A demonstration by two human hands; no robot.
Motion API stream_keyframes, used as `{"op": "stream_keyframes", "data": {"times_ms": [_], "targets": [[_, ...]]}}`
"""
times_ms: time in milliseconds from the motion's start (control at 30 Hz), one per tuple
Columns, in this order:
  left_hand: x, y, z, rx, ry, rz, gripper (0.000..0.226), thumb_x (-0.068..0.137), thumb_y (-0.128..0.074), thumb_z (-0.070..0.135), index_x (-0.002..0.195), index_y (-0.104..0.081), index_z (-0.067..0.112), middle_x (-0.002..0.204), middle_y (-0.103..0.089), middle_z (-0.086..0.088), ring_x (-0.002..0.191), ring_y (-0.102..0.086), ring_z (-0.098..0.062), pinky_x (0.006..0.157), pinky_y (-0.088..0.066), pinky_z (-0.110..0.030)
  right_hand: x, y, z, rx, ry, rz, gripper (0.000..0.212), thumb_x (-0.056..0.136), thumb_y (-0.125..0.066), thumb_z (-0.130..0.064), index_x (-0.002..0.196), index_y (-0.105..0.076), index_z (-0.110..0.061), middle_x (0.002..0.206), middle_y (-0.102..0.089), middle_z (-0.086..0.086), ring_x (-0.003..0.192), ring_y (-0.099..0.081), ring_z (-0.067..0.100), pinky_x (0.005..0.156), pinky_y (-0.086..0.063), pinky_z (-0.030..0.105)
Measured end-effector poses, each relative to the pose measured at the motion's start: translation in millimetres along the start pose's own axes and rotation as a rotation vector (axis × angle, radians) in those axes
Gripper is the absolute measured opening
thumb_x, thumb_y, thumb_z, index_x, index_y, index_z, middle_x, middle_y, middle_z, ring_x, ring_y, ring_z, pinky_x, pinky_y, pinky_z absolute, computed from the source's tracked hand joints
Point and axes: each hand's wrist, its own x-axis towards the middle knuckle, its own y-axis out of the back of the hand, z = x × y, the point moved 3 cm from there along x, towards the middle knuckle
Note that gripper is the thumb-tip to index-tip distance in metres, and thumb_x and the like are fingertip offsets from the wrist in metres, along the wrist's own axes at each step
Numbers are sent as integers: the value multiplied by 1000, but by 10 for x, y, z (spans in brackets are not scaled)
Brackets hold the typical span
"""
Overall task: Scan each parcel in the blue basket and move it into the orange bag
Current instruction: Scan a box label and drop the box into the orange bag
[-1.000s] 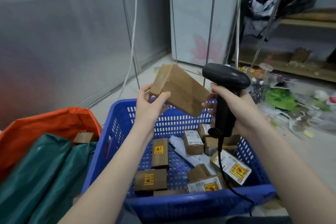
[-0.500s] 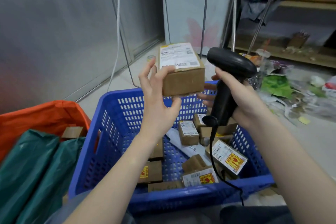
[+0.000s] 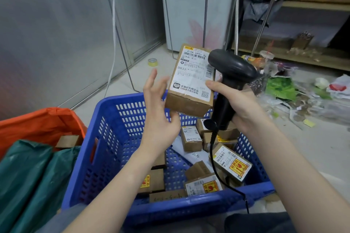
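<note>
Left hand [image 3: 159,107] fingers spread beside parcel [image 3: 191,81]; right hand [image 3: 238,104] grips scanner [image 3: 227,81], thumb on parcel.

Labelled parcel [image 3: 191,81] between hands, scanner [image 3: 229,85] gripped, above blue basket [image 3: 121,149]

Floor [image 3: 312,149]: pale, hard surface. Blue basket [image 3: 113,119] stands on it in the foreground; orange bag [image 3: 37,124] sits just beside the basket's left side. Roll of tape [image 3: 152,62] lies near the wall, apart from the basket. Litter [image 3: 280,89], green and white plastic wrappers, is scattered along the right. Legs of a metal wire frame [image 3: 130,79] stand behind the basket.
</note>
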Motion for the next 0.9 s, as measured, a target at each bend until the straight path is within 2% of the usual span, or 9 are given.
{"op": "stream_keyframes", "data": {"times_ms": [33,100,167,200,300,400,533,700,900], "targets": [[18,27,-27,-72,158,11,75,86,-52,-13,131,-29,41,146,-27,18,138,-32,-3,96,-44,-11,1,1,10,-9,8,16,44,74,-79,-9,114,-60,-7,88,-75,3,76,-73,16,60,-57,29],[53,75,-118,-184,481,-5,47,99,-46,7,131,-34,39,133,-47,12,128,-44,-8,91,-43,-9,19,15,32,-20,30,36,33,74,-78,-8,103,-61,-10,84,-75,0,77,-73,16,65,-58,31],[58,121,-200,-325,764,-41,23,103,-35,33,122,-48,32,126,-60,2,119,-56,-17,101,-45,-30,24,24,39,-64,60,23,29,74,-78,-7,96,-61,-12,86,-75,0,82,-72,17,72,-58,33],[51,133,-222,-382,833,-51,31,102,-31,42,119,-54,29,126,-63,-4,115,-60,-21,103,-45,-39,23,22,44,-103,73,0,26,74,-78,-7,94,-62,-11,84,-75,0,83,-72,16,73,-58,32],[60,138,-218,-449,818,-124,50,95,-31,58,123,-56,25,115,-70,-4,108,-66,-22,99,-47,-41,-23,-27,75,-188,83,-101,17,75,-75,-2,87,-66,-10,77,-76,-2,75,-73,13,69,-59,25],[67,138,-199,-378,788,-191,42,87,-49,56,117,-60,30,107,-73,4,102,-69,-16,97,-48,-42,-53,-104,135,-230,89,-174,18,77,-74,-1,92,-68,-9,88,-76,5,80,-72,15,72,-58,25],[71,175,-255,-339,792,-75,44,86,-64,41,125,-55,22,107,-73,4,95,-71,-11,89,-55,-37,-36,-133,169,-246,108,-112,7,82,-71,-12,86,-67,-16,76,-74,-4,74,-71,9,66,-57,22],[106,266,-249,-230,661,91,44,84,-70,30,122,-47,25,107,-64,11,91,-65,-2,57,-51,-10,-29,-90,156,-261,80,-66,9,83,-70,-14,85,-62,-11,74,-63,7,60,-58,15,57,-51,27],[120,296,-276,-159,602,125,52,83,-72,28,123,-40,28,106,-61,14,93,-64,-3,58,-52,-11,-91,-192,164,-268,53,-195,21,82,-71,-25,83,-63,-6,75,-62,11,54,-53,17,50,-48,27]]}}
